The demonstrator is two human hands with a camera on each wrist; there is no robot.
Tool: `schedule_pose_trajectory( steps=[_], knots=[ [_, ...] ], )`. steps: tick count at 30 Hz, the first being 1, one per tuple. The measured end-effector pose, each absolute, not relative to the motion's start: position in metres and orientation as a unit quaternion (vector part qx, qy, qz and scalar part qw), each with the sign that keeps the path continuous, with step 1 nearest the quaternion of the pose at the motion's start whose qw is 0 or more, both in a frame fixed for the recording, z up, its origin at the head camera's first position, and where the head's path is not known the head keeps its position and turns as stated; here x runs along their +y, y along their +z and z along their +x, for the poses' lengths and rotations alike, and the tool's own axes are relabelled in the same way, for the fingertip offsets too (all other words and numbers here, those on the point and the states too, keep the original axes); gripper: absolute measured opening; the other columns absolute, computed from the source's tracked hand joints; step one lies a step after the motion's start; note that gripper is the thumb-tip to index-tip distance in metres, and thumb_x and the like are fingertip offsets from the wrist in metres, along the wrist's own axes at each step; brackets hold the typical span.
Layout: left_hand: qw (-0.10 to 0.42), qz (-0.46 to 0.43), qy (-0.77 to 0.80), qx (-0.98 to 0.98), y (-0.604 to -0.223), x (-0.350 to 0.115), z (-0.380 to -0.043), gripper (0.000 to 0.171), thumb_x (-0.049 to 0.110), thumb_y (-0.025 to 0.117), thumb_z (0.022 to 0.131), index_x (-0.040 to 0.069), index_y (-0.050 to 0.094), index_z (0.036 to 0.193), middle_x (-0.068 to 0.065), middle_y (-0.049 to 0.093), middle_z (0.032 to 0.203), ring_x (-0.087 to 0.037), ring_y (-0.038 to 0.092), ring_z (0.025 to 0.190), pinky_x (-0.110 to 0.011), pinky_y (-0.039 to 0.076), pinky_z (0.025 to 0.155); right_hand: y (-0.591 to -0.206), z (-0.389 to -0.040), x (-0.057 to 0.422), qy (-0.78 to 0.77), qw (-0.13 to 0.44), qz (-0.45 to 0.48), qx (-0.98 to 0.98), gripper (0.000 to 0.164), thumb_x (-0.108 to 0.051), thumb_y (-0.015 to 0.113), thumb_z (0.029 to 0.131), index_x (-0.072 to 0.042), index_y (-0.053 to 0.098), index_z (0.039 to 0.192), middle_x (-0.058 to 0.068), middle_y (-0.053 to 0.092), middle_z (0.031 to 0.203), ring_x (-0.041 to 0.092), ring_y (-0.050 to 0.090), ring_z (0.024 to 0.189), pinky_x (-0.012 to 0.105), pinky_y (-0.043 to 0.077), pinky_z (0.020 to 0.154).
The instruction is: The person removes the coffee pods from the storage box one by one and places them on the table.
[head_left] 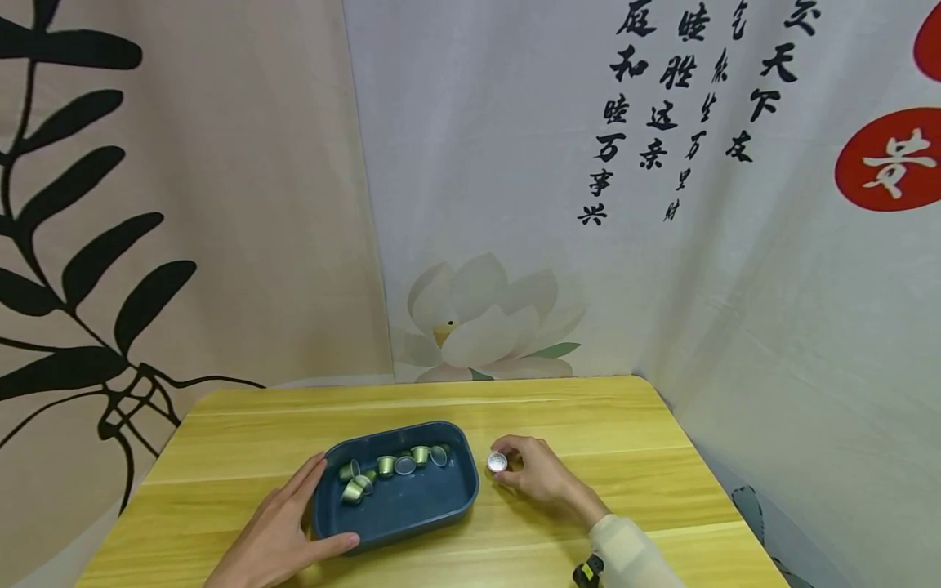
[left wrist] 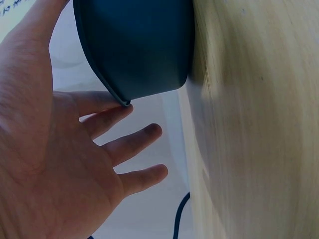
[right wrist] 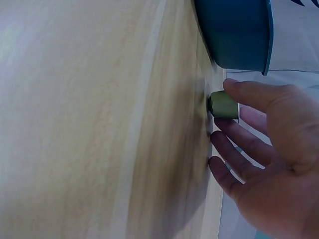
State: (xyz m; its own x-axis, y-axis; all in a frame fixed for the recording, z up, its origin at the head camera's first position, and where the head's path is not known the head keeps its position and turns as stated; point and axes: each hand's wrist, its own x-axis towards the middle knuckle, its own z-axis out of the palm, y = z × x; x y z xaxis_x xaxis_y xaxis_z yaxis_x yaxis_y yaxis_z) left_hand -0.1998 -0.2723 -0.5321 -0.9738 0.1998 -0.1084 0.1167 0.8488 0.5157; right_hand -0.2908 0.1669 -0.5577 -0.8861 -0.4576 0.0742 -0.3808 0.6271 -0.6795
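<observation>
A dark blue rectangular tray [head_left: 419, 500] sits on the wooden table, holding several small green coffee capsules [head_left: 385, 466], some tipped on their sides. My left hand [head_left: 283, 523] spans the tray's near left corner, thumb along the front rim and fingers along the left side. In the left wrist view its fingers [left wrist: 132, 144] are spread and mostly straight, with the tray's rim against them. To the right of the tray, my right hand [head_left: 540, 475] pinches one green coffee capsule [right wrist: 225, 105] between thumb and fingers. Its silvery lid faces up, close to the tabletop.
The yellow wood-grain table [head_left: 588, 416] has its far edge against a hanging cloth [head_left: 515, 163] printed with a lotus, characters and dark leaves. A black cable [left wrist: 180, 216] shows beyond the table edge in the left wrist view.
</observation>
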Motion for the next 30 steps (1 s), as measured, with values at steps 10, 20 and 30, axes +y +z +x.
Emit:
schedule_pose_trajectory(
  steps=[10,20,30],
  knots=[
    [0.080,0.082,0.265,0.957,-0.531,-0.272,-0.200,0.139,0.082,0.083,0.085,-0.001,0.022,0.179,-0.031,0.021,0.186,-0.062,0.044,0.160,-0.084,0.045,0.118,-0.558,-0.288,0.170,-0.375,0.047,-0.231,0.897,0.054,-0.025,0.086,0.103,0.000,0.068,0.148,0.009,0.080,0.132,0.029,0.075,0.121,0.056,0.062,0.110],
    [0.079,0.085,0.265,0.957,-0.532,-0.273,-0.201,0.138,0.082,0.083,0.085,-0.001,0.024,0.179,-0.031,0.022,0.186,-0.061,0.046,0.158,-0.084,0.046,0.117,-0.553,-0.278,0.175,-0.384,0.018,-0.195,0.902,0.069,-0.037,0.081,0.106,-0.008,0.056,0.164,0.016,0.065,0.162,0.042,0.061,0.152,0.069,0.049,0.126],
    [0.085,0.080,0.265,0.957,-0.531,-0.273,-0.200,0.136,0.081,0.083,0.086,-0.001,0.025,0.179,-0.031,0.022,0.186,-0.062,0.046,0.158,-0.084,0.046,0.117,-0.545,-0.270,0.172,-0.366,0.005,-0.197,0.909,0.072,-0.040,0.080,0.107,-0.016,0.052,0.168,0.011,0.056,0.172,0.041,0.052,0.161,0.068,0.044,0.132]
  ],
)
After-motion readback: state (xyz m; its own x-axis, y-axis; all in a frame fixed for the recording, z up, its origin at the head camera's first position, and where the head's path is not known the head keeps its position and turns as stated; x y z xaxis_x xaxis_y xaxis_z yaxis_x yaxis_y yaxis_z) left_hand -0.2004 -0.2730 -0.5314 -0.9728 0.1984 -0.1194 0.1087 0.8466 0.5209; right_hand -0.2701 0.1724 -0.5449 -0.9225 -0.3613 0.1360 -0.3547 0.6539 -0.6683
